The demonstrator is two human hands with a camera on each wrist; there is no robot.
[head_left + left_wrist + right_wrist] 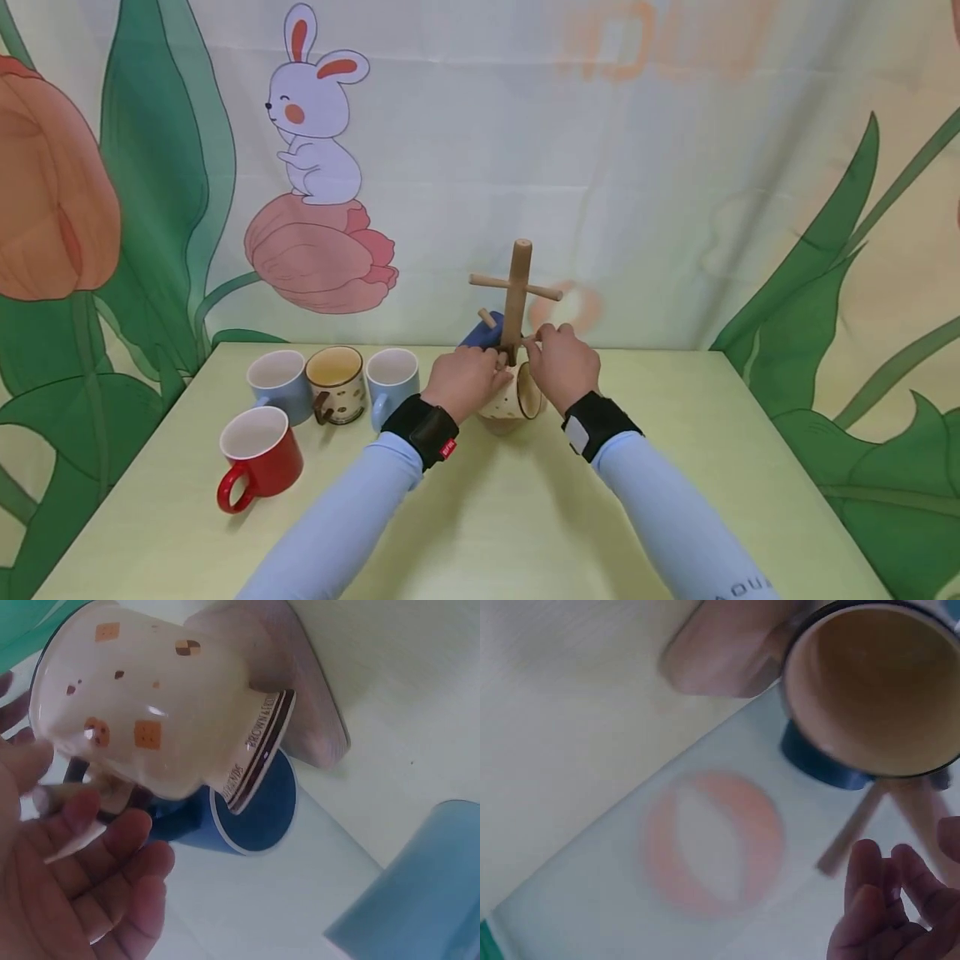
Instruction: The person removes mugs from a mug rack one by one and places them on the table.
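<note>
Head view: my left hand and right hand grip the spotted mug at the rack, near the worktop's far edge. Missing the peg could drop it.

Head view looks down the table; both wrist views closely share the spotted mug

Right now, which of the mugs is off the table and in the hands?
The cream spotted mug at the wooden rack, between the left hand and right hand; the red, brown-handled and pale blue mugs stand on the table.
</note>
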